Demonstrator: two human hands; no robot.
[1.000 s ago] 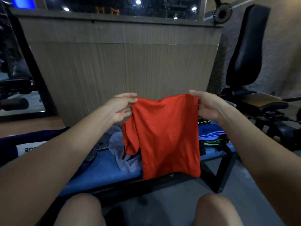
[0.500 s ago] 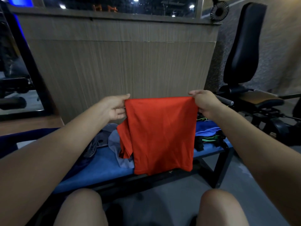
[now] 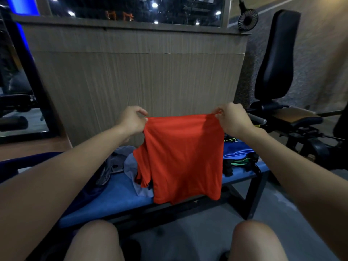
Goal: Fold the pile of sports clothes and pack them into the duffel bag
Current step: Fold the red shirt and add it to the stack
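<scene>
A red sports shirt [image 3: 183, 157] hangs in the air over the blue bench [image 3: 113, 200], folded lengthwise with a sleeve dangling at its left side. My left hand [image 3: 131, 121] pinches its top left corner and my right hand [image 3: 232, 119] pinches its top right corner. Behind the shirt on the bench lie a grey garment [image 3: 130, 164] and a dark patterned one [image 3: 113, 164]. To the right sits a stack of folded clothes with a blue piece [image 3: 235, 150] on top. A dark blue bag [image 3: 11, 164] shows at the far left, mostly hidden by my arm.
A wood-panelled partition [image 3: 141, 81] stands just behind the bench. A black gym seat machine [image 3: 276, 72] is at the right, with a small clip fan [image 3: 247, 20] on the partition's top. My knees are at the bottom above grey floor [image 3: 188, 232].
Both hands shifted their hold on the shirt's top edge, from thumbs laid along it to fingertip pinches at the corners. The shirt stays hanging, now drawn taut between them.
</scene>
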